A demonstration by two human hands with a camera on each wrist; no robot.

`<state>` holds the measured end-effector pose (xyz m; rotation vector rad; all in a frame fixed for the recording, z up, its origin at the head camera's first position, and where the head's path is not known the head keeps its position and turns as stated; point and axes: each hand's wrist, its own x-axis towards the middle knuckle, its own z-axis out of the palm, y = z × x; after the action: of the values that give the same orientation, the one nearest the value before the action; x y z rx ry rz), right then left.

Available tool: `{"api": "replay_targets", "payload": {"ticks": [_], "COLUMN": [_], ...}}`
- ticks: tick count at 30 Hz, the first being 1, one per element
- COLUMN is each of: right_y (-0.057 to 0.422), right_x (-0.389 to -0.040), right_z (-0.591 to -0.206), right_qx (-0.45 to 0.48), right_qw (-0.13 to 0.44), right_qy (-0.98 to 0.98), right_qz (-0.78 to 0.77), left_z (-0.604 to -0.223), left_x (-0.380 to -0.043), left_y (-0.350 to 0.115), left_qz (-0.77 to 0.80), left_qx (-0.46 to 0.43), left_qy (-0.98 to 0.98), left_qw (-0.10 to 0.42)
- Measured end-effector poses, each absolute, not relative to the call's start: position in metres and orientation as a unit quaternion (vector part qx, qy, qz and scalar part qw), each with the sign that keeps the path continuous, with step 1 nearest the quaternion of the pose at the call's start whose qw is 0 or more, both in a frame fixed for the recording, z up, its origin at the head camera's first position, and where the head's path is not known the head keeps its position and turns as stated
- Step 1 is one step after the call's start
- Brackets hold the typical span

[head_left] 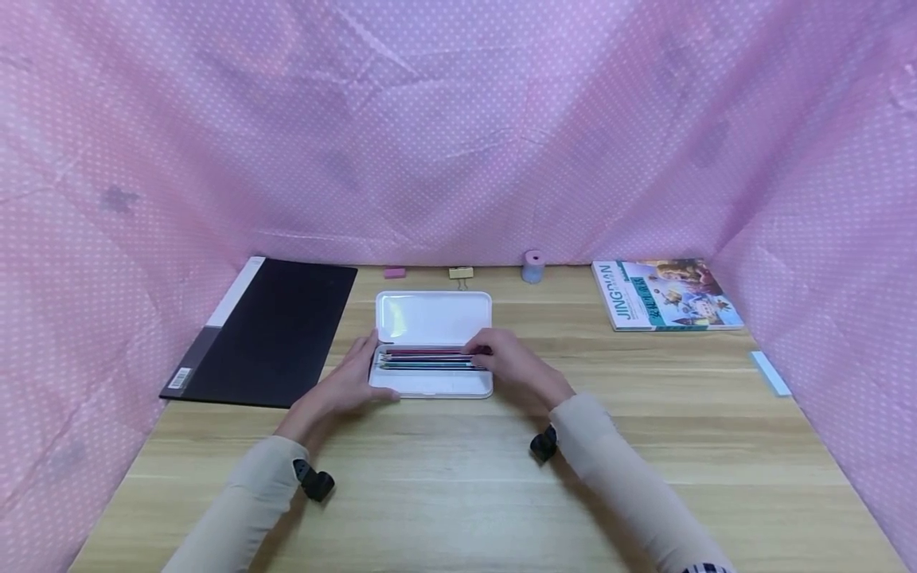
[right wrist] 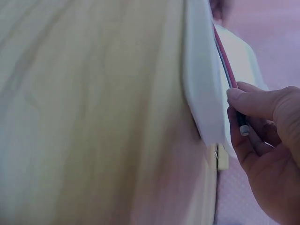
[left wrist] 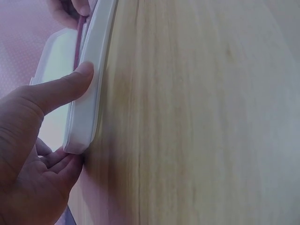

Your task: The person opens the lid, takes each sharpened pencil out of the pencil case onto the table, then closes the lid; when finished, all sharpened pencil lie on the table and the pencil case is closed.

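A white pencil case [head_left: 437, 385] lies on the table with its lid [head_left: 444, 317] folded back. Several colored pencils [head_left: 423, 362] lie lengthwise in its tray. My left hand [head_left: 349, 383] holds the case's left end, the thumb against the front wall and the fingers at the end, as the left wrist view shows. At the opposite end, my right hand [head_left: 517, 366] pinches a red pencil [right wrist: 228, 65] between thumb and fingers, close to its dark, white-tipped end. Whether more than one pencil is in that pinch is hard to see.
A black folder [head_left: 286, 334] lies to the left. Along the back stand a pink eraser [head_left: 395, 273], a yellow binder clip [head_left: 461, 273] and a pink-and-blue cylinder [head_left: 533, 267]. To the right are a book [head_left: 669, 294] and a light blue strip [head_left: 770, 373]. Pink dotted cloth surrounds the table.
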<state>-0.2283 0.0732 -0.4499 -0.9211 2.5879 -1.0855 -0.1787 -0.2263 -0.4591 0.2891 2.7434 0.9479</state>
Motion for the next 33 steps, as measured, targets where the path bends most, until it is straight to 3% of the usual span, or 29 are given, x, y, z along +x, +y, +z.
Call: {"api": "replay_targets", "payload": {"ticks": [9,23,33], "right_y": [0.128,0.223,0.251], "right_x": [-0.228,-0.224,-0.227], "right_z": [-0.438,-0.448,-0.466], "right_qx": [-0.291,-0.207,-0.172], "right_qw": [0.031,0.07,0.063], "right_qy": [0.868,0.888,0.906], "right_qz": [-0.401,-0.405,-0.382], "left_z": [-0.457,-0.459,-0.459], "left_x": [-0.178,-0.177,-0.178], "left_y": [-0.226,-0.228,-0.227], "left_qz": [0.318,0.321,0.325], "left_qx": [0.089,0.098,0.102], "left_qy": [0.936,0.935,0.933], "left_qw": [0.118,0.111,0.112]}}
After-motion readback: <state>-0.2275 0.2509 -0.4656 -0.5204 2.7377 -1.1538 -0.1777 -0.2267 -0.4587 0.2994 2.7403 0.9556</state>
